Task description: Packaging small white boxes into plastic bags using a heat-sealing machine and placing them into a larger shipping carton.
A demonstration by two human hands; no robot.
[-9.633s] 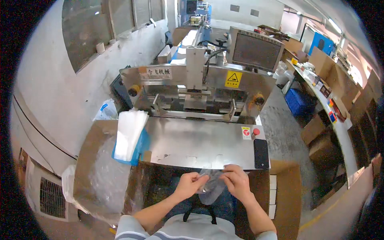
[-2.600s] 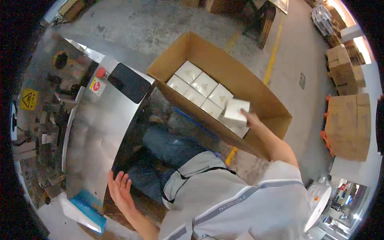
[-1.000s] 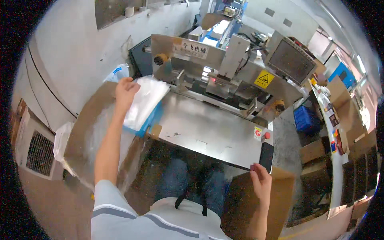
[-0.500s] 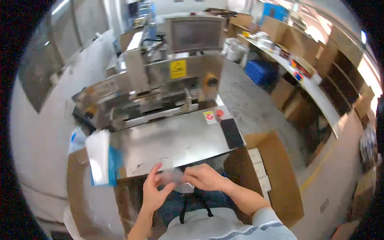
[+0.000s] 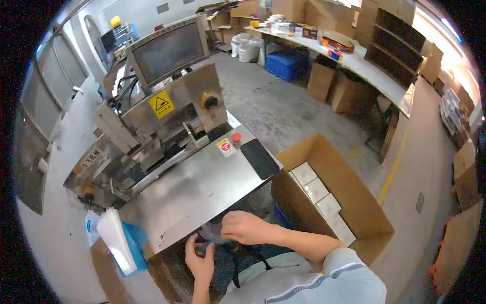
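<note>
Both hands meet at the near edge of a steel machine table (image 5: 202,190). My left hand (image 5: 200,259) and my right hand (image 5: 244,227) pinch a small clear plastic bag (image 5: 211,234) between them, just over the table's edge and above my lap. A stack of clear plastic bags on a blue holder (image 5: 117,239) lies at the table's left corner. To my right stands an open cardboard box (image 5: 354,195) with a row of white boxes (image 5: 321,198) along its near wall.
A sealing machine (image 5: 167,116) with a screen, a yellow warning label and a red button (image 5: 236,138) fills the back of the table. A black pad (image 5: 259,158) lies at the table's right end. Benches, cartons and a blue crate (image 5: 293,65) stand behind.
A second ago my left hand was on the bag stack and my right hand at the box. Now both hands have come together on one clear bag at the table's edge.
</note>
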